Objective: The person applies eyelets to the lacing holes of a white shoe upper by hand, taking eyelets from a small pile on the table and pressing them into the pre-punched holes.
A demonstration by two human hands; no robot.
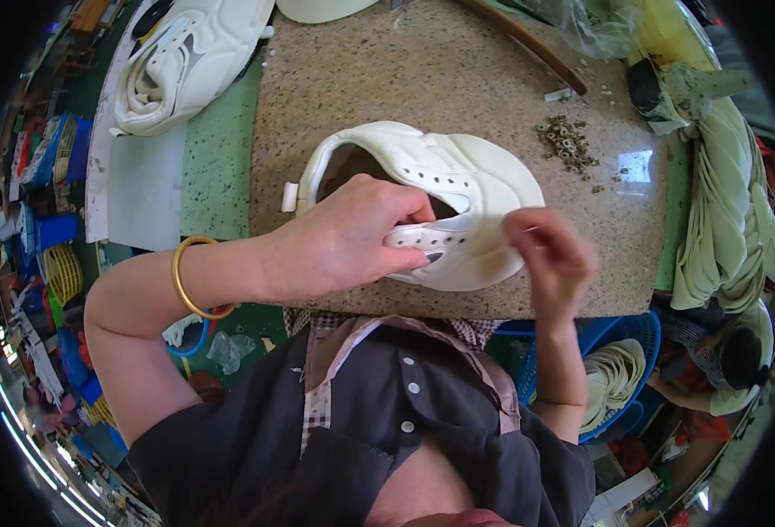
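A white shoe upper (493, 171) lies on the speckled stone tabletop (387, 70) in front of me, its toe pointing right. Rows of small holes run along both sides of its throat. My left hand (339, 237) pinches the near eyelet row, with the thumb outside and the fingers reaching into the opening. Just off the toe, above the near part of the table, hovers my right hand (556, 255). Its fingers are curled but smeared by motion, so whether they hold anything is unclear. Beyond it lies a loose heap of small brass-coloured eyelets (568, 143).
More white uppers (177, 66) are stacked at the far left; others (726, 211) hang in a pile at the right. A curved wooden stick (532, 44) and a clear plastic bag (594, 31) lie at the back. Below right, a blue basket (649, 338) holds off-white pieces. Another person (721, 364) is beyond.
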